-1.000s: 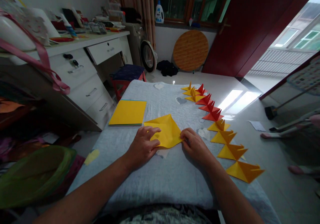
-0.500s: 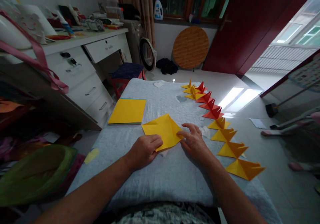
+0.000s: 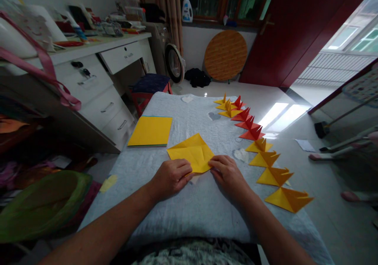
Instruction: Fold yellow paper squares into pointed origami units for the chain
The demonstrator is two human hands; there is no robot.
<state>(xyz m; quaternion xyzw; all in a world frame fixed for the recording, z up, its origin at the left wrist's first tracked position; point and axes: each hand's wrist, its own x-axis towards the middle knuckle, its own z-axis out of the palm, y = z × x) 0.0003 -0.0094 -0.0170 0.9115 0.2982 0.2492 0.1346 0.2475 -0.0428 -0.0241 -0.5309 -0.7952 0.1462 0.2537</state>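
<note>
A yellow sheet of origami paper (image 3: 191,151) with creases across it lies in front of me, its far corner pointing away and its near edge curled up. My left hand (image 3: 175,174) pinches the near left edge between thumb and fingers. At the near right edge, my right hand (image 3: 226,170) grips the paper with bent fingers, the thumb tucked beneath. Beyond my left hand rests a stack of square paper (image 3: 150,131), yellow on top. To the right stand folded yellow paper figures (image 3: 274,176) and folded red paper figures (image 3: 251,127) in a line.
A pale blue cloth (image 3: 189,214) covers the table. A red stool (image 3: 150,86) stands by the far left corner, near a white desk (image 3: 97,88). A green-lined basket (image 3: 44,206) is at the left. Another person's feet (image 3: 350,196) are on the floor at the right.
My right hand has moved slightly left and its fingers have closed on the paper's right edge. The near edge of the paper now curls upward. The left hand has barely shifted.
</note>
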